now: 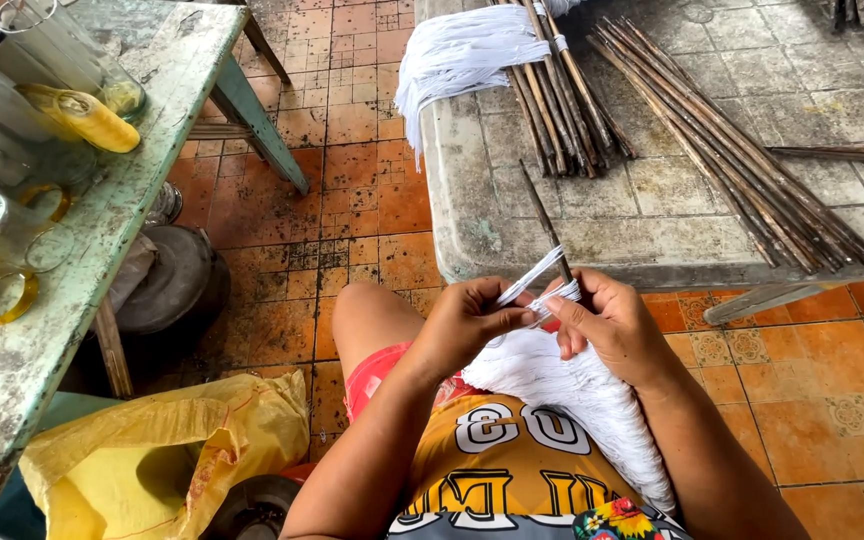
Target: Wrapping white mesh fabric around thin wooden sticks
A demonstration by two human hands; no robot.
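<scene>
Worn grey table (512, 215) over orange floor tiles (352, 150)

Just one view here, a head-worn camera pointing steeply down and slightly forward, pretty close to the lap. It takes in the worn grey stone slab table (552, 225) ahead and the orange tiled floor (352, 150).

A thin dark stick (548, 225) is pinched by the right hand (607, 325), its tip pointing to eleven o'clock. White strips (532, 278) are gripped by the left hand (467, 322) against the stick. A white bundle (572, 395) is laid across the lap. At twelve o'clock, more sticks (722, 150) are spread on a grey table (512, 215).
</scene>
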